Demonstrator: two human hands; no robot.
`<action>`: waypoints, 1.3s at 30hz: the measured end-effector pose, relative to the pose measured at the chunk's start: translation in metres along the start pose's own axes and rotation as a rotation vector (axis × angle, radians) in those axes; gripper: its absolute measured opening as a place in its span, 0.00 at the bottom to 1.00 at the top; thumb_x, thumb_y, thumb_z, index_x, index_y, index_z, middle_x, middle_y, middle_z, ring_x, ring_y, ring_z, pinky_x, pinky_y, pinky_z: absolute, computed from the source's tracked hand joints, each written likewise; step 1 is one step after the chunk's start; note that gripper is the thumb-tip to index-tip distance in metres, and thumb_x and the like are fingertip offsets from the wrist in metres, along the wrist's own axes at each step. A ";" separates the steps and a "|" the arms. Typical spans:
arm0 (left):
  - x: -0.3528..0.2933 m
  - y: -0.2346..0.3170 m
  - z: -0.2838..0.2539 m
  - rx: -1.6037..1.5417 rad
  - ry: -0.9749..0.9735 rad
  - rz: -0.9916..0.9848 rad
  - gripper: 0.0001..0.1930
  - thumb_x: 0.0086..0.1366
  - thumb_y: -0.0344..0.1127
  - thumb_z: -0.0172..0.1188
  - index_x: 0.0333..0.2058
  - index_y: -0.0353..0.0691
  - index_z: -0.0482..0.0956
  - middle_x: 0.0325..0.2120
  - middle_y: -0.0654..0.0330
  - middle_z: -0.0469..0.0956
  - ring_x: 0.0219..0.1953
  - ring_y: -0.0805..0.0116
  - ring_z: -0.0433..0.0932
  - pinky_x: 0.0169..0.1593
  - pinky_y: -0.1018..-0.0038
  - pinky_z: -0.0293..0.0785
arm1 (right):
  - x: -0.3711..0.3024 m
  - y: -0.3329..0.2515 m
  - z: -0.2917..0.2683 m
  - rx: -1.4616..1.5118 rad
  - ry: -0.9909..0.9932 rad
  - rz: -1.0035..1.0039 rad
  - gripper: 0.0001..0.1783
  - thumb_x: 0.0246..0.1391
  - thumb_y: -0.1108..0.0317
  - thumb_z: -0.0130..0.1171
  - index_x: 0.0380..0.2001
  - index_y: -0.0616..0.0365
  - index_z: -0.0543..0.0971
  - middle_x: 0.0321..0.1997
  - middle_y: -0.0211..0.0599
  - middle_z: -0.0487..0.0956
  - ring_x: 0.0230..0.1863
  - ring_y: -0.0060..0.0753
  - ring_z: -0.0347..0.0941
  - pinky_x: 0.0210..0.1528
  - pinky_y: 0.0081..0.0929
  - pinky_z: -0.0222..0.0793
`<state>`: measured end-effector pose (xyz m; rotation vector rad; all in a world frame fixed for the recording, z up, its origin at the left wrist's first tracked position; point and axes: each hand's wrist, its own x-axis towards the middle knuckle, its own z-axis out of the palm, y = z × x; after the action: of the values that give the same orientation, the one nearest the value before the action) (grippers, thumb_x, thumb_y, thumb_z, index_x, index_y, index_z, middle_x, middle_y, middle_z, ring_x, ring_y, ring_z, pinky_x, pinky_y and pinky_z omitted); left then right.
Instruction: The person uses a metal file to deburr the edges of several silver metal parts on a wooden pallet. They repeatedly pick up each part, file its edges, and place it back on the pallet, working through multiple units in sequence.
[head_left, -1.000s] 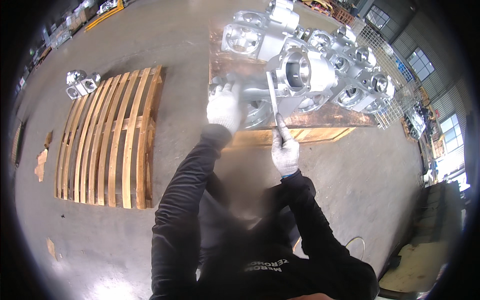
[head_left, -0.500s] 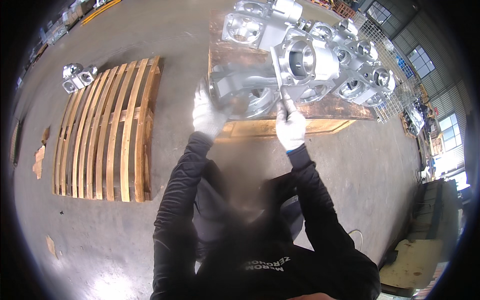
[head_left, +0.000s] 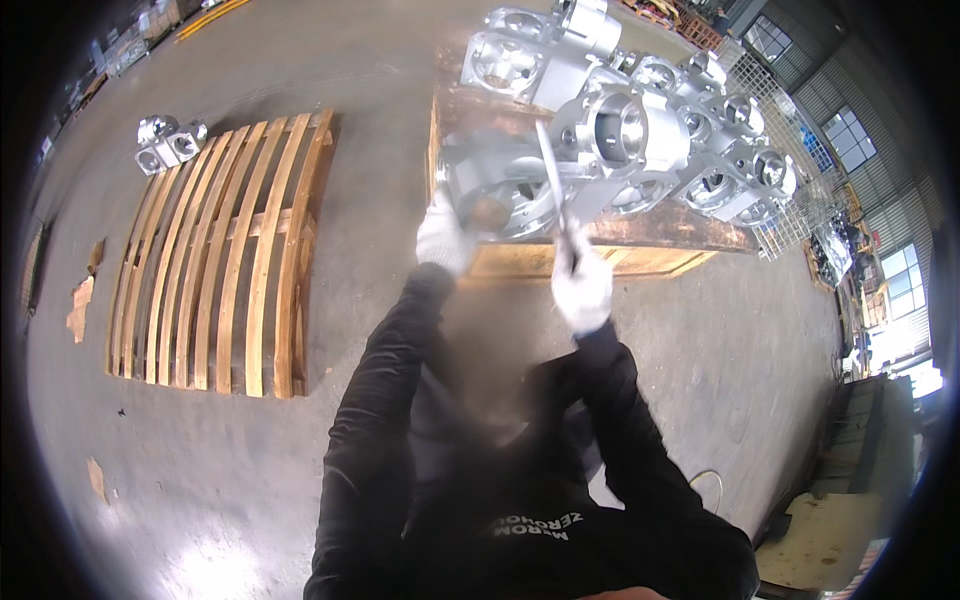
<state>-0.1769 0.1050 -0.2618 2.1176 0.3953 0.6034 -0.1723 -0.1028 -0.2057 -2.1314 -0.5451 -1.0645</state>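
White work gloves cover both hands. My left hand (head_left: 443, 240) grips the left end of a silver metal casting (head_left: 515, 195), which lies on its side at the near edge of a wooden platform (head_left: 500, 116). In my right hand (head_left: 583, 285) is a long, slim, flat file (head_left: 553, 175), its blade pointing up and away from me. The blade stands beside the casting's right side; whether it touches the metal I cannot tell. A blurred spot hides part of the casting's near side.
Several more silver castings (head_left: 622, 130) crowd the platform behind and to the right. On the floor at left lies a slatted wooden pallet (head_left: 225, 260), with another casting (head_left: 170, 145) by its far corner. Wire mesh (head_left: 785, 215) stands past the platform's right end.
My right hand has drawn back toward me with the file, and the blade has come off the casting's flange area. The left hand keeps its place at the casting's end. The view has shifted slightly.
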 end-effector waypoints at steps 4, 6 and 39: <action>0.000 0.007 -0.006 0.043 -0.068 -0.035 0.32 0.68 0.35 0.63 0.67 0.37 0.63 0.54 0.35 0.79 0.53 0.35 0.81 0.56 0.50 0.78 | 0.007 -0.012 -0.003 -0.127 -0.271 0.235 0.26 0.64 0.65 0.65 0.66 0.48 0.80 0.28 0.53 0.84 0.25 0.51 0.81 0.28 0.42 0.77; 0.001 0.011 -0.010 0.043 -0.102 -0.066 0.32 0.68 0.36 0.63 0.67 0.37 0.62 0.54 0.34 0.79 0.53 0.35 0.81 0.56 0.50 0.79 | 0.010 -0.022 -0.008 -0.057 -0.488 0.371 0.29 0.72 0.66 0.56 0.74 0.46 0.70 0.40 0.57 0.85 0.33 0.42 0.86 0.39 0.35 0.78; -0.003 0.031 -0.034 -0.081 -0.170 -0.096 0.40 0.66 0.30 0.62 0.74 0.40 0.56 0.51 0.36 0.80 0.54 0.36 0.81 0.58 0.50 0.76 | 0.023 -0.062 0.015 0.408 -0.595 0.053 0.26 0.73 0.70 0.55 0.71 0.55 0.73 0.37 0.38 0.87 0.33 0.25 0.77 0.41 0.27 0.76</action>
<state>-0.1965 0.1088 -0.2204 2.0417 0.3678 0.3744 -0.1899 -0.0483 -0.1696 -2.0507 -0.8865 -0.2337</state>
